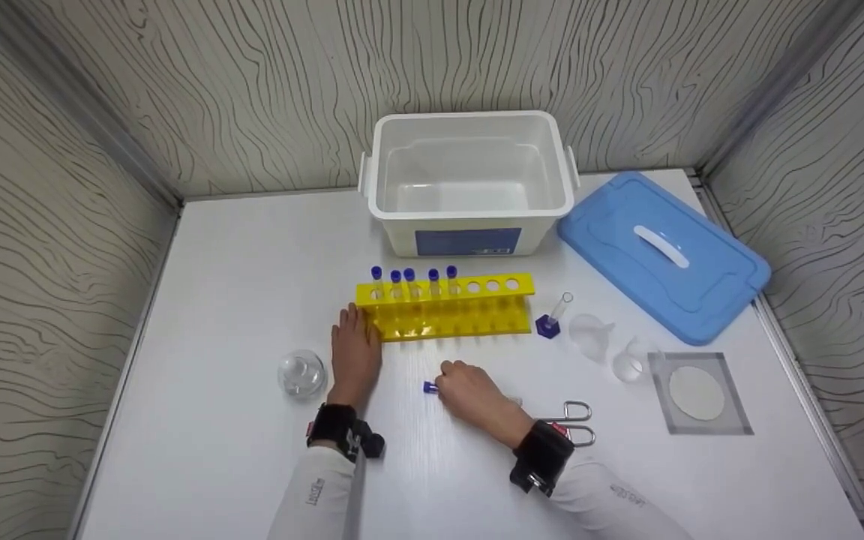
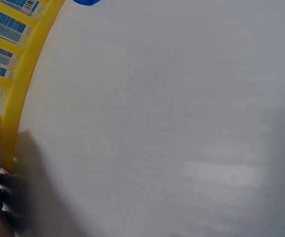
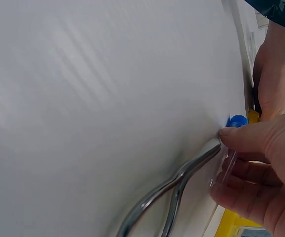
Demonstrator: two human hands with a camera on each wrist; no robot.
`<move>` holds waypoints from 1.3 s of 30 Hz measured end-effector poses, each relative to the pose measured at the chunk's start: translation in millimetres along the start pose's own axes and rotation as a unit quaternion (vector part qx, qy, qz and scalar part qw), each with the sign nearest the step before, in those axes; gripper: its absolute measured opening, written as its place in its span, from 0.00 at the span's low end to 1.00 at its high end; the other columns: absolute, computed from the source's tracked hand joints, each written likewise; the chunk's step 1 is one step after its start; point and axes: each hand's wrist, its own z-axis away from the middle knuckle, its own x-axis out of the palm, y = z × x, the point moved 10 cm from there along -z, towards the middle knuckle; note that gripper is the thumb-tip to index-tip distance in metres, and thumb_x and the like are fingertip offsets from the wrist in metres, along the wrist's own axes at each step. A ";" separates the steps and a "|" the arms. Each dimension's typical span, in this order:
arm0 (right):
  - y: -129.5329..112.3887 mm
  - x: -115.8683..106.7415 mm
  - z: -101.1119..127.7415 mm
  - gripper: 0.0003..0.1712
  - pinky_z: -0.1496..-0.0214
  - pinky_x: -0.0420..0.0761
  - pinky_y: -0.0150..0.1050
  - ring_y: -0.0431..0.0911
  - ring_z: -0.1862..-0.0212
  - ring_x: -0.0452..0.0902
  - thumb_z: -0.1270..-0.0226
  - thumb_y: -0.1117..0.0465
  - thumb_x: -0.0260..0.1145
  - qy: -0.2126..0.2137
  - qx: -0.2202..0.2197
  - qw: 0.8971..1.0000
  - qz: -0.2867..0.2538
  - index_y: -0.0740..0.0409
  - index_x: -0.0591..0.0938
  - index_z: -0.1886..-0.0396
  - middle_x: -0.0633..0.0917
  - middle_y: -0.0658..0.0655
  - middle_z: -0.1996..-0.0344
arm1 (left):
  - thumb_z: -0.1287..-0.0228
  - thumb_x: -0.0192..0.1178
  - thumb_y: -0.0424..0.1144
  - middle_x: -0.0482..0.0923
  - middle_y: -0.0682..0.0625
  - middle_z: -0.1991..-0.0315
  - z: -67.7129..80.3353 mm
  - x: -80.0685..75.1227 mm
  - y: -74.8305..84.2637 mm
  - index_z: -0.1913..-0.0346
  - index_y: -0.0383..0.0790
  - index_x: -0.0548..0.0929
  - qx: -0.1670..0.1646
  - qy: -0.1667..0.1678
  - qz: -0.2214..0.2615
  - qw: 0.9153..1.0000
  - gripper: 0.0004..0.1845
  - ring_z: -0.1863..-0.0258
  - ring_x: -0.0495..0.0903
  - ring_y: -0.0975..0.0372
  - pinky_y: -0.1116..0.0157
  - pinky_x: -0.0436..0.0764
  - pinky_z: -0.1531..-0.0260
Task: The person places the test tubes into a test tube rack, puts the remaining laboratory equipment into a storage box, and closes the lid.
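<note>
My right hand (image 1: 475, 397) pinches a clear test tube (image 3: 229, 167) between thumb and fingers, low over the white table. Its blue cap (image 1: 430, 387) pokes out to the left of the hand. The left hand (image 1: 356, 356) rests against the left end of a yellow test tube rack (image 1: 439, 291), fingers extended along it. Several capped tubes (image 1: 409, 275) stand upright in the rack's left holes. Close by the right wrist lie metal tongs (image 3: 182, 174), partly covered by that wrist in the head view.
A white bin (image 1: 469, 214) stands behind the rack, its blue lid (image 1: 657, 255) to the right. Further right are a tube on a purple base (image 1: 548, 327), a funnel (image 1: 589, 335), a small beaker (image 1: 628, 365) and a gauze mat (image 1: 702, 394). A glass bottle (image 1: 302, 373) stands left.
</note>
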 end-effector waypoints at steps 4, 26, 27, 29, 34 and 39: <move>-0.1 -1.2 -0.4 0.06 0.78 0.75 0.35 0.44 0.77 0.72 0.38 0.65 0.68 0.008 -0.010 1.000 -0.001 0.60 0.88 0.73 0.79 0.53 0.78 | 0.20 0.33 0.49 0.45 0.44 0.19 -0.2 0.9 -0.4 0.22 0.37 0.51 0.001 0.000 -0.003 1.000 0.31 0.19 0.44 0.50 0.49 0.42 0.19; 38.5 -40.4 -9.0 0.14 0.58 0.84 0.36 0.43 0.63 0.80 0.33 0.58 0.68 -0.005 0.088 0.982 -0.165 0.58 0.87 0.51 0.85 0.53 0.64 | 0.20 0.33 0.50 0.45 0.44 0.19 0.0 0.3 -0.5 0.22 0.38 0.52 0.004 0.005 0.001 1.000 0.31 0.19 0.43 0.51 0.49 0.43 0.19; 42.1 -43.2 -9.6 0.15 0.57 0.84 0.37 0.43 0.62 0.80 0.33 0.58 0.68 -0.003 0.098 0.979 -0.180 0.57 0.87 0.50 0.85 0.52 0.64 | 0.20 0.33 0.50 0.45 0.43 0.19 0.0 0.3 -0.3 0.22 0.38 0.52 0.004 0.005 0.000 1.000 0.31 0.19 0.43 0.51 0.49 0.43 0.19; 49.0 -50.2 -10.4 0.15 0.57 0.85 0.37 0.43 0.62 0.80 0.33 0.57 0.68 0.007 0.116 0.970 -0.212 0.57 0.87 0.49 0.85 0.52 0.63 | 0.20 0.33 0.50 0.45 0.43 0.19 -0.4 0.3 -0.3 0.22 0.38 0.53 0.004 0.006 0.000 1.000 0.31 0.19 0.44 0.51 0.49 0.43 0.19; 62.8 -72.2 -10.6 0.15 0.58 0.85 0.34 0.41 0.63 0.78 0.34 0.57 0.69 0.057 0.138 0.953 -0.263 0.57 0.87 0.50 0.84 0.52 0.65 | 0.20 0.33 0.49 0.46 0.43 0.19 -1.3 0.6 -0.6 0.22 0.37 0.53 0.004 0.007 0.001 1.000 0.31 0.19 0.44 0.50 0.49 0.43 0.19; 74.3 -97.3 -13.3 0.15 0.58 0.87 0.38 0.43 0.63 0.81 0.34 0.59 0.69 0.118 0.138 0.937 -0.300 0.60 0.87 0.50 0.84 0.54 0.65 | 0.20 0.33 0.49 0.46 0.42 0.19 -1.3 0.8 -0.3 0.22 0.36 0.53 0.009 0.007 -0.003 1.000 0.31 0.19 0.45 0.49 0.49 0.43 0.19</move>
